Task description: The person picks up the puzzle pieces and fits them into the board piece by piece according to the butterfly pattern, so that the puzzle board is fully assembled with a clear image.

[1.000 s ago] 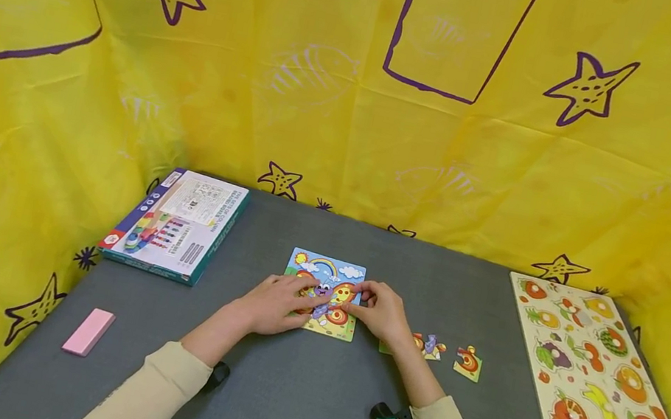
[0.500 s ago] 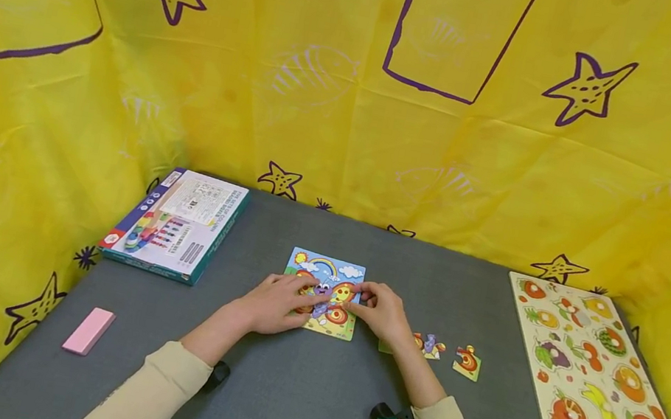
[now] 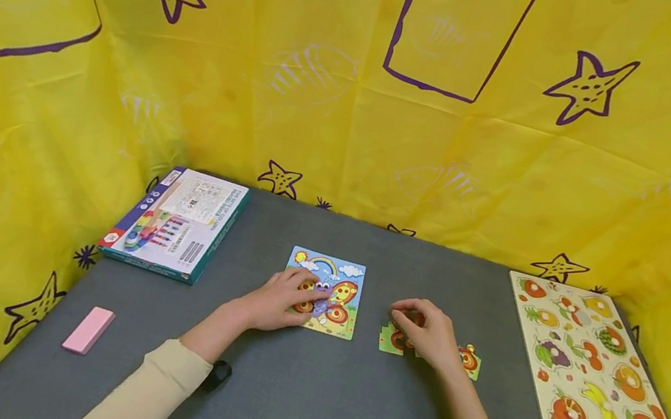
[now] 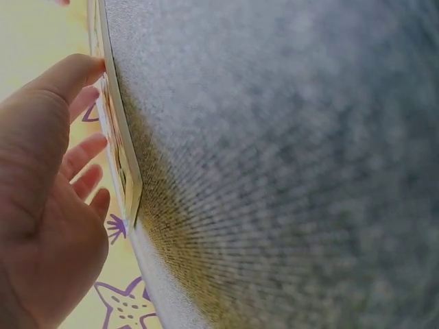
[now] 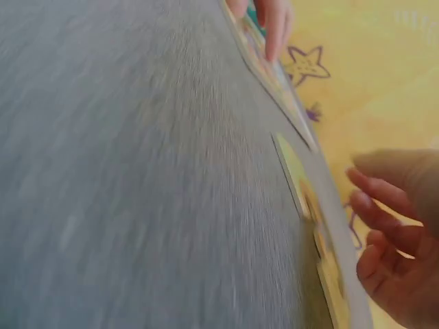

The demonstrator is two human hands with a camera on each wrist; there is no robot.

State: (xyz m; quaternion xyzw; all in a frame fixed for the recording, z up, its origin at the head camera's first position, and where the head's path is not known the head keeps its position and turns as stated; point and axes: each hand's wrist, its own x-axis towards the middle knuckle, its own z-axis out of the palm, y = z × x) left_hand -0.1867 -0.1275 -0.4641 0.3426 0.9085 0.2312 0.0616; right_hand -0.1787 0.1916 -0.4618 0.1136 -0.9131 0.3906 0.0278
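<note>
A square butterfly jigsaw puzzle (image 3: 343, 287) lies flat on the grey table, with a sun, a rainbow and clouds printed along its top. My left hand (image 3: 275, 300) rests on its left part, fingers spread, hiding some of the picture. In the left wrist view the left thumb (image 4: 72, 74) touches the board's edge. My right hand (image 3: 430, 337) is over the loose puzzle pieces to the right, fingers loosely bent; nothing shows between them in the right wrist view. One piece (image 3: 391, 341) shows left of that hand and another (image 3: 470, 364) right of it; those between are partly hidden.
A boxed toy set (image 3: 178, 223) lies at the back left, with a pink block (image 3: 89, 331) nearer the front. At the right lies a fruit puzzle board (image 3: 591, 367). A yellow patterned cloth (image 3: 351, 122) encloses the table's back and sides.
My right hand has left the puzzle's right edge and moved right, to above the loose pieces. The left hand stays on the puzzle, almost unmoved.
</note>
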